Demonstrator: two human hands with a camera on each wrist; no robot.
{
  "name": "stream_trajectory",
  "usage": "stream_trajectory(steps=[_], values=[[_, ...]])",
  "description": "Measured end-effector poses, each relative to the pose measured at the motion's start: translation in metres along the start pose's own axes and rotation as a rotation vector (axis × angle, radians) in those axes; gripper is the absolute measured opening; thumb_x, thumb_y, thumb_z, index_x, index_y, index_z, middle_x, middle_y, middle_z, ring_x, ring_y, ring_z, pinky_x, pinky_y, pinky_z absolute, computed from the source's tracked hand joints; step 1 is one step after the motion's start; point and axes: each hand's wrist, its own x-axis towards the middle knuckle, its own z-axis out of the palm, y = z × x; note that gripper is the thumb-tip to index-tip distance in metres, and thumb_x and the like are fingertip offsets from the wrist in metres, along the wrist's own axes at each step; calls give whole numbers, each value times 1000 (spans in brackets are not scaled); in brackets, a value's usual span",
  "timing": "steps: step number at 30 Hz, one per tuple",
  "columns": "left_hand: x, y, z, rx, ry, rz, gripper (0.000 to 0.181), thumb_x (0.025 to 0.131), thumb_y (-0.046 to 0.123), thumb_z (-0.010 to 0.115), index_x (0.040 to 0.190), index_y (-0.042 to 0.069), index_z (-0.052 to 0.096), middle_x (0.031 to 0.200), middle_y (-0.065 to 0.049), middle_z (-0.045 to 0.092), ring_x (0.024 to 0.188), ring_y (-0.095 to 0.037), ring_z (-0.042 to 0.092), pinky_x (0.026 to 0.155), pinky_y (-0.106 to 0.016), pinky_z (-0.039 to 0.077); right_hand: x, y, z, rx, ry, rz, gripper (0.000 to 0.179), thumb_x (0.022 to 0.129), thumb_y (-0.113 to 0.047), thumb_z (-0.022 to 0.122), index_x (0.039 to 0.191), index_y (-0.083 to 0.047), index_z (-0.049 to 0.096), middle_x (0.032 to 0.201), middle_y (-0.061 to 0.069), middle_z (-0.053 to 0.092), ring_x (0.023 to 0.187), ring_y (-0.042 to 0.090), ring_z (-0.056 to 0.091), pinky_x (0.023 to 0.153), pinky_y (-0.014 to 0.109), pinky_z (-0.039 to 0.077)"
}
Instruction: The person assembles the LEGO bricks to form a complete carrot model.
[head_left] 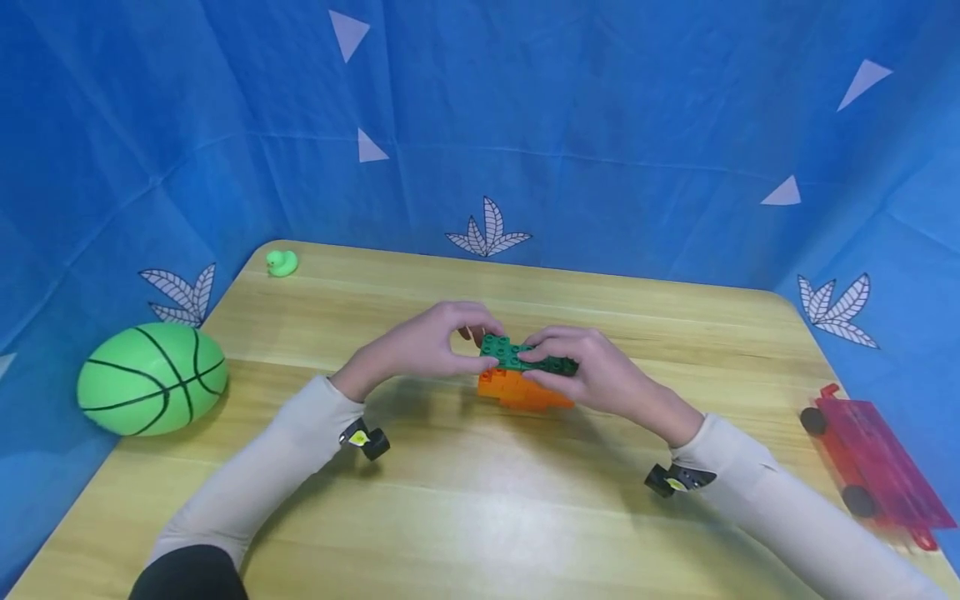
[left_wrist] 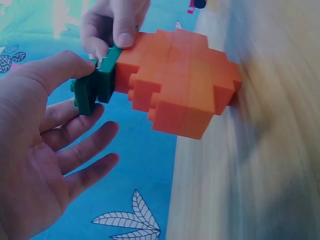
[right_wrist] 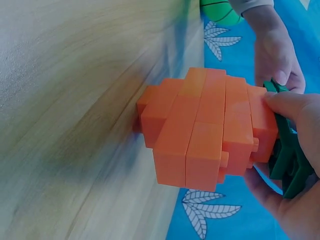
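Observation:
An orange toy-brick build stands on the table in the head view, wide in the middle and stepped narrower toward its base. Green toy bricks sit across its top, offset in steps. My left hand pinches the left end of the green bricks between thumb and curled fingers, its other fingers spread loosely in the left wrist view. My right hand grips the right part of the green bricks, the thumb along their near side. In the right wrist view that thumb lies where orange and green meet.
A green ball with black lines lies at the table's left edge. A small green rubber duck sits at the back left corner. On the right is a red see-through toy cart with black wheels. Blue patterned cloth hangs behind the table.

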Motion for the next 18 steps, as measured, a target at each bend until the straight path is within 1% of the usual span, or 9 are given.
stream_trajectory(steps=[2, 7, 14, 18], values=[[-1, 1, 1, 7, 0, -6, 29, 94, 27, 74, 120, 15, 71, 112, 2, 70, 101, -31, 66, 91, -51, 58, 1, 0, 0, -2, -2, 3, 21, 90, -16, 80, 110, -11, 80, 113, 7, 77, 99, 20, 75, 79, 28, 63], [-1, 3, 2, 22, 12, -15, 30, 93, 27, 75, 119, 14, 72, 112, 1, 70, 101, -31, 66, 91, -50, 58, 0, -1, 0, 1, -1, 6, 21, 90, -16, 80, 110, -10, 80, 112, 8, 77, 98, 20, 75, 76, 26, 62], [-1, 4, 3, 55, 23, -5, 29, 91, 28, 76, 117, 16, 73, 110, 3, 71, 97, -28, 67, 88, -47, 59, 0, 0, 2, 1, 6, 1, 20, 90, -16, 80, 109, -10, 80, 112, 8, 77, 98, 20, 75, 77, 26, 62], [-1, 6, 2, 79, 26, -10, 29, 91, 28, 76, 117, 16, 74, 109, 3, 71, 95, -27, 67, 85, -47, 59, 0, 0, 1, 0, 6, 3, 20, 90, -16, 80, 109, -10, 80, 112, 7, 77, 98, 20, 75, 77, 26, 62]])
